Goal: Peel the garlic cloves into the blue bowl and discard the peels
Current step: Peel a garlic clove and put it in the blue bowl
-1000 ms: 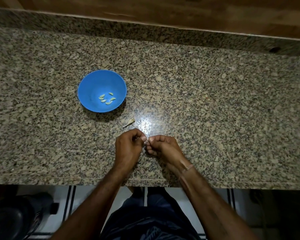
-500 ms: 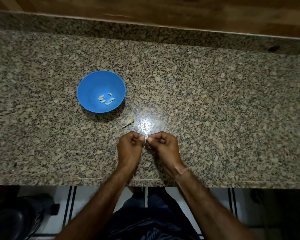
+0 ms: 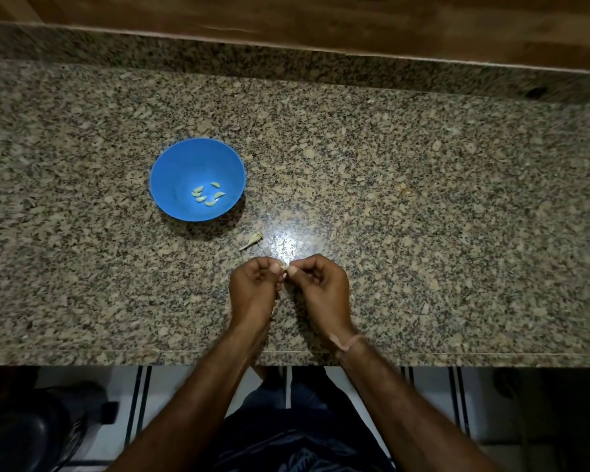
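A blue bowl (image 3: 171, 172) stands on the granite counter, left of centre, with several peeled pale garlic cloves (image 3: 206, 195) at its bottom. Below and right of it, my left hand (image 3: 254, 284) and my right hand (image 3: 321, 284) meet thumb to thumb over the counter's near part. Their fingertips pinch a small garlic clove (image 3: 285, 266), mostly hidden between them. A scrap of dry garlic stem and peel (image 3: 252, 240) lies on the counter just beyond my hands.
The granite counter (image 3: 423, 216) stretches wide to both sides, with a raised granite lip and a wooden wall behind. Its front edge runs under my forearms. A dark round object (image 3: 24, 434) sits on the floor at lower left.
Both hands have shifted slightly away from me on the counter and turned a little, still pinching the clove. The bowl and the peel scrap have not moved.
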Available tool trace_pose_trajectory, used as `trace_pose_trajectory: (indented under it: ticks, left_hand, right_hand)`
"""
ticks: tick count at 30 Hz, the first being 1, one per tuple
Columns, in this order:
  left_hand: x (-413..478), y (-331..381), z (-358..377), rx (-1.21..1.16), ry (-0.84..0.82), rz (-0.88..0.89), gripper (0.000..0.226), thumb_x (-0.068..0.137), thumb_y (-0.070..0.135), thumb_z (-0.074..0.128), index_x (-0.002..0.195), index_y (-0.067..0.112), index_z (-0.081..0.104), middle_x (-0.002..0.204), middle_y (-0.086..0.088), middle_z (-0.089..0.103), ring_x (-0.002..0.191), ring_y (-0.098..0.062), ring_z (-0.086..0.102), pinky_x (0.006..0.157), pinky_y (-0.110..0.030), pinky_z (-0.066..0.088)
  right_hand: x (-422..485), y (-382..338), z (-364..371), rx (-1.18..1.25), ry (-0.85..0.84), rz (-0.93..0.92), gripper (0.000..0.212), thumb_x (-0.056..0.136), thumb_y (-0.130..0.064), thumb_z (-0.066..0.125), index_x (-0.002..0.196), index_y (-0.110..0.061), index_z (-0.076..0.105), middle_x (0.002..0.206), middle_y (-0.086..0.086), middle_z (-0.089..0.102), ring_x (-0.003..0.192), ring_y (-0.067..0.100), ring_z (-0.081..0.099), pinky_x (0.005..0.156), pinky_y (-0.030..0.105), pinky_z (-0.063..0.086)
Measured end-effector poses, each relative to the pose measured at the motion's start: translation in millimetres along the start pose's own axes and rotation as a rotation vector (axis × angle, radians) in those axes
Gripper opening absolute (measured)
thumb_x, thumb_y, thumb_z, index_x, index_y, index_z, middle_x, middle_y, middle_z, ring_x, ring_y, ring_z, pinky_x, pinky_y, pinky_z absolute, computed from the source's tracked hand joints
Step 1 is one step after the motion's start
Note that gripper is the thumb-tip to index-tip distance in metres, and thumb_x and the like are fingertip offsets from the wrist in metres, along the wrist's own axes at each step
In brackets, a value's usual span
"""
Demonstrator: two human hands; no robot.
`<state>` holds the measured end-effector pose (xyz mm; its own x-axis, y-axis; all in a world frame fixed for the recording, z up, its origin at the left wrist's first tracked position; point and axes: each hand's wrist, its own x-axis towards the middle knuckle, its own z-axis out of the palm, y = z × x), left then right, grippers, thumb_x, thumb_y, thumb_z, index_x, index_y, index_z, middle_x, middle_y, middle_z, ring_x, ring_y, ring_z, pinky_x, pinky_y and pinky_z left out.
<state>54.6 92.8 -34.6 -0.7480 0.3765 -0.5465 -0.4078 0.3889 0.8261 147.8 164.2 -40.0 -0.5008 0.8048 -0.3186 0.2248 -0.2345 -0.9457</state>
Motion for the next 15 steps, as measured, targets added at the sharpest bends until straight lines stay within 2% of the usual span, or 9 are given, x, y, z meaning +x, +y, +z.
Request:
trace_pose_trajectory:
  ticks: [2, 5, 7, 10, 15]
  left_hand:
    - [-2.0, 2.2, -4.2, 0.236, 0.048, 0.206, 0.021, 0.095, 0.002, 0.066, 0.082, 0.018, 0.069, 0.077, 0.006, 0.071, 0.072, -0.006, 0.065, 0.066, -0.012, 0.05]
    - [-4.1, 3.4, -7.5, 0.352, 0.076, 0.305, 0.018, 0.093, 0.001, 0.067, 0.084, 0.017, 0.069, 0.079, 0.009, 0.07, 0.077, 0.0, 0.064, 0.063, -0.004, 0.043]
    - [-3.2, 0.5, -8.7, 0.408, 0.078, 0.339, 0.016, 0.093, 0.003, 0.068, 0.083, 0.016, 0.069, 0.078, 0.008, 0.07, 0.076, -0.003, 0.064, 0.064, -0.01, 0.044]
    - [-2.5, -0.5, -10.5, 0.482, 0.059, 0.413, 0.018, 0.092, 0.004, 0.066, 0.078, 0.017, 0.066, 0.076, 0.006, 0.067, 0.076, -0.014, 0.063, 0.066, -0.028, 0.047]
    - [-2.4, 0.4, -10.9, 0.474, -0.025, 0.463, 0.016, 0.093, 0.008, 0.063, 0.08, 0.016, 0.061, 0.075, 0.006, 0.064, 0.072, -0.014, 0.059, 0.062, -0.028, 0.042]
  right_hand:
    - [-1.4, 1.6, 0.3, 0.146, -0.038, 0.166, 0.005, 0.094, -0.002, 0.073, 0.095, 0.003, 0.072, 0.089, 0.023, 0.075, 0.08, 0.029, 0.071, 0.079, 0.039, 0.061]
    - [-2.5, 2.5, 0.1, 0.162, -0.054, 0.219, 0.01, 0.096, -0.003, 0.072, 0.094, 0.006, 0.071, 0.081, 0.02, 0.074, 0.075, 0.024, 0.068, 0.074, 0.035, 0.06]
    - [-1.6, 3.0, -0.7, 0.09, -0.053, 0.178, 0.014, 0.096, -0.009, 0.073, 0.09, 0.003, 0.072, 0.08, 0.019, 0.075, 0.073, 0.024, 0.07, 0.074, 0.037, 0.061]
    - [0.8, 3.8, -1.4, 0.041, -0.066, 0.14, 0.025, 0.099, -0.018, 0.072, 0.085, 0.003, 0.069, 0.079, 0.02, 0.073, 0.071, 0.023, 0.069, 0.072, 0.038, 0.06]
    - [3.7, 3.1, -3.9, -0.007, -0.087, 0.132, 0.033, 0.102, -0.023, 0.068, 0.082, 0.003, 0.067, 0.071, 0.011, 0.068, 0.066, 0.016, 0.063, 0.066, 0.03, 0.053]
